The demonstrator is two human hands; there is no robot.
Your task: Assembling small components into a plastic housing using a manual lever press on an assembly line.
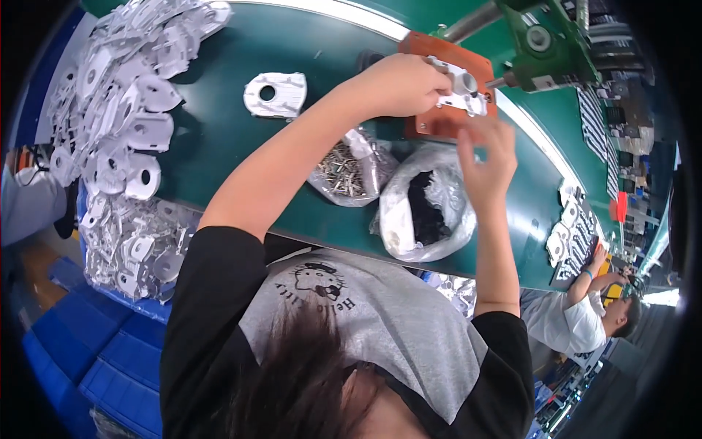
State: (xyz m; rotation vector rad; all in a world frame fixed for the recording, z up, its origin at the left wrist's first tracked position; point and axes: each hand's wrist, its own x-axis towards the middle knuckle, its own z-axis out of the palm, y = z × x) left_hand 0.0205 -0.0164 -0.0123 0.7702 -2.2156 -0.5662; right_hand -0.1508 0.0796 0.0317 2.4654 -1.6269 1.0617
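My left hand (409,84) reaches across to an orange fixture plate (455,130) and has its fingers closed on the edge of a white plastic part (462,83) lying on that plate. The part has a round raised collar. My right hand (488,157) is just on the near side of the fixture, its fingertips close to the part and smeared by motion, so I cannot make out whether they hold anything. Beside the fixture stands a green press-like machine (545,44), its metal tip pointing toward the part.
Nearer me sit a bag of small metal pins (342,174) and a clear bag of black pieces (428,216). One white part (276,95) lies alone on the green table (219,102). White parts heap up at left (131,95). Another person (578,314) works at far right.
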